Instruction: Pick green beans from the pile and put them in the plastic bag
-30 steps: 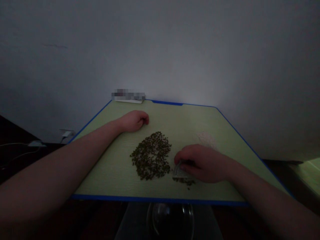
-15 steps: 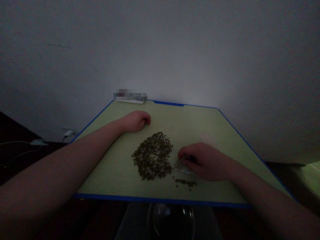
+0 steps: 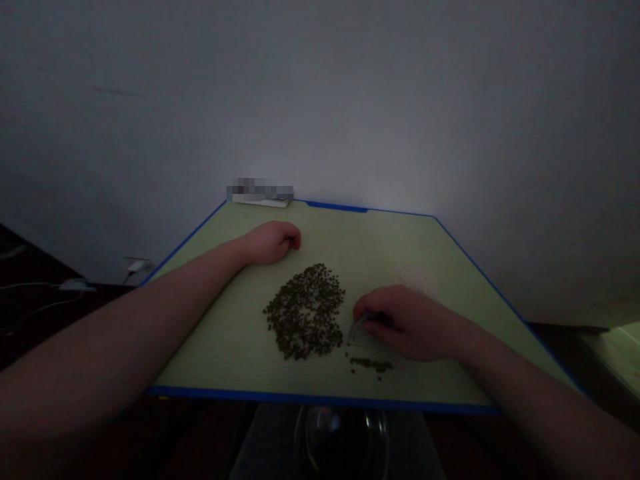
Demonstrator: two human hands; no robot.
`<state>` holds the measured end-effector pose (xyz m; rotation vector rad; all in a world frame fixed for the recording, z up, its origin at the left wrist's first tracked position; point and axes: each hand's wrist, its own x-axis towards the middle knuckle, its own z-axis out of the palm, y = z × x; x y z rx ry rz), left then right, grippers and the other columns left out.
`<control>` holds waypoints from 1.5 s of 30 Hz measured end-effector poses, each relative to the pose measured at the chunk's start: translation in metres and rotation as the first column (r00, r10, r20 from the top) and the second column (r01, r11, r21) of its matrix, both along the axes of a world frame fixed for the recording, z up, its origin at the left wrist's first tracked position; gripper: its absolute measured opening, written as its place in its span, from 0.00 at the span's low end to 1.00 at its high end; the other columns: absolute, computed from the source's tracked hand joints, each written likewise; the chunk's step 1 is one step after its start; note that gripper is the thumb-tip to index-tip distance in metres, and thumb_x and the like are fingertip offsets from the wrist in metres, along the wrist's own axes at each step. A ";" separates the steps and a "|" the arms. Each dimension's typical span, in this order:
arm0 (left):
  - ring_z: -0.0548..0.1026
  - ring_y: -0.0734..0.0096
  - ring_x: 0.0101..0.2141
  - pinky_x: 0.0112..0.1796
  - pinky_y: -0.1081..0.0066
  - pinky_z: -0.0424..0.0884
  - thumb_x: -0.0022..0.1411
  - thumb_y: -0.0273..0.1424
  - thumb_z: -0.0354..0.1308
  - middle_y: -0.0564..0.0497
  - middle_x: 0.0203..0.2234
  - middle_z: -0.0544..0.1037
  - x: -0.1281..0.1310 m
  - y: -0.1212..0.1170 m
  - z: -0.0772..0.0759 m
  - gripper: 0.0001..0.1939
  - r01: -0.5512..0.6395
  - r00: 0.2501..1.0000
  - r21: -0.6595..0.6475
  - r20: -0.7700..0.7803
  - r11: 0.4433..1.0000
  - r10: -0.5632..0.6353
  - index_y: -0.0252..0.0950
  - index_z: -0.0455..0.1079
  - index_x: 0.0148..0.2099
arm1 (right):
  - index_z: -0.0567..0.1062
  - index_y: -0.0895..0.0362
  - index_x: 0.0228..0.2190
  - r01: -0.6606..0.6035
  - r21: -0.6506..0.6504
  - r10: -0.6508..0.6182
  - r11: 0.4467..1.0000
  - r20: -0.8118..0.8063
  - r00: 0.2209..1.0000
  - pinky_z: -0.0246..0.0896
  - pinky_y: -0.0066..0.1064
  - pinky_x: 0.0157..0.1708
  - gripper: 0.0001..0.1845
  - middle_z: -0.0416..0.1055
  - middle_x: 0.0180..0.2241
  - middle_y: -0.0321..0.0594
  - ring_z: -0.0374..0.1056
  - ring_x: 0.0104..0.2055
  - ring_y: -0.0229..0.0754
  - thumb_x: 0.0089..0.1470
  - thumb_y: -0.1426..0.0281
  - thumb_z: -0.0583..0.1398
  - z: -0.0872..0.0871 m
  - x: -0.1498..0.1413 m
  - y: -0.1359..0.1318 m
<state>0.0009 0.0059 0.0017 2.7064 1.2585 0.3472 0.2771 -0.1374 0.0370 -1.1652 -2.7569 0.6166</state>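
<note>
My left hand (image 3: 273,243) rests on the far left part of the table with its fingers curled in, and nothing shows in it. On the right, my right hand (image 3: 403,322) pinches a clear plastic piece with a curved edge (image 3: 356,330), held low at the tabletop; its exact kind is hard to make out in the dim light. Left of that piece spreads a wide pile of small green-brown beans (image 3: 306,313). A short row of the same beans (image 3: 371,365) lies just in front of it. Beyond my right hand is a patch of small pale grains (image 3: 414,277), partly hidden.
The pale table (image 3: 220,353) has a blue rim. At its back left corner stands a white, blurred-out object (image 3: 263,203). A round glass vessel (image 3: 345,440) sits below the front edge, at my lap. A wall (image 3: 330,100) rises behind; a plug and cables (image 3: 136,267) are at left.
My right hand and the clear piece have shifted very slightly to the left. My left hand stays where it was, and the beans look unchanged.
</note>
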 end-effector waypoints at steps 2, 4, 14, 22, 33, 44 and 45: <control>0.71 0.69 0.33 0.36 0.73 0.65 0.47 0.24 0.44 0.51 0.31 0.76 0.000 -0.001 0.000 0.16 -0.001 1.000 -0.006 0.003 1.000 0.001 0.35 0.72 0.35 | 0.74 0.57 0.35 -0.024 -0.010 0.024 1.000 0.008 1.000 0.52 0.27 0.28 0.10 0.72 0.27 0.37 0.62 0.27 0.35 0.51 0.75 0.54 0.001 0.000 -0.001; 0.71 0.69 0.34 0.37 0.72 0.65 0.47 0.24 0.44 0.50 0.31 0.76 0.000 -0.001 0.000 0.16 -0.004 1.000 -0.012 0.004 1.000 0.004 0.35 0.72 0.35 | 0.74 0.57 0.34 -0.034 -0.024 0.035 0.999 0.020 0.999 0.51 0.26 0.27 0.10 0.71 0.26 0.36 0.62 0.26 0.35 0.51 0.75 0.54 0.003 -0.002 -0.003; 0.71 0.69 0.33 0.36 0.73 0.65 0.48 0.24 0.44 0.51 0.30 0.76 -0.002 0.002 -0.002 0.16 0.022 1.000 0.002 0.004 1.000 -0.022 0.35 0.71 0.35 | 0.75 0.57 0.34 0.094 -0.038 -0.092 0.995 0.031 0.995 0.47 0.25 0.23 0.10 0.69 0.20 0.34 0.59 0.21 0.33 0.49 0.74 0.55 0.004 -0.007 -0.010; 0.71 0.69 0.33 0.36 0.73 0.65 0.48 0.23 0.44 0.51 0.30 0.76 -0.001 0.001 -0.002 0.16 0.008 1.000 -0.002 0.005 1.000 -0.008 0.35 0.71 0.35 | 0.74 0.57 0.34 0.144 -0.035 -0.143 0.989 0.026 0.989 0.48 0.25 0.23 0.10 0.69 0.20 0.34 0.59 0.20 0.33 0.49 0.73 0.55 0.003 -0.004 -0.006; 0.71 0.69 0.33 0.36 0.72 0.65 0.47 0.24 0.44 0.50 0.31 0.76 -0.002 0.003 -0.003 0.17 0.012 1.000 0.007 0.009 1.000 -0.012 0.35 0.72 0.35 | 0.74 0.56 0.33 0.256 0.034 -0.257 0.966 0.035 0.966 0.46 0.26 0.21 0.10 0.70 0.19 0.34 0.60 0.20 0.33 0.49 0.72 0.55 -0.001 -0.004 -0.002; 0.71 0.69 0.33 0.37 0.72 0.65 0.47 0.23 0.44 0.50 0.31 0.76 -0.001 0.001 -0.001 0.17 0.011 1.000 0.001 0.006 1.000 -0.011 0.34 0.72 0.35 | 0.75 0.57 0.32 0.478 0.211 -0.504 0.852 0.090 0.859 0.50 0.28 0.23 0.10 0.73 0.23 0.38 0.64 0.23 0.37 0.49 0.70 0.55 0.000 0.030 0.029; 0.71 0.69 0.33 0.37 0.72 0.65 0.47 0.23 0.44 0.50 0.31 0.76 -0.001 0.001 -0.002 0.17 0.015 1.000 0.004 0.006 1.000 -0.015 0.35 0.72 0.35 | 0.75 0.57 0.32 0.485 0.223 -0.513 0.845 0.086 0.854 0.50 0.28 0.23 0.09 0.73 0.23 0.38 0.64 0.23 0.37 0.49 0.70 0.55 0.000 0.032 0.030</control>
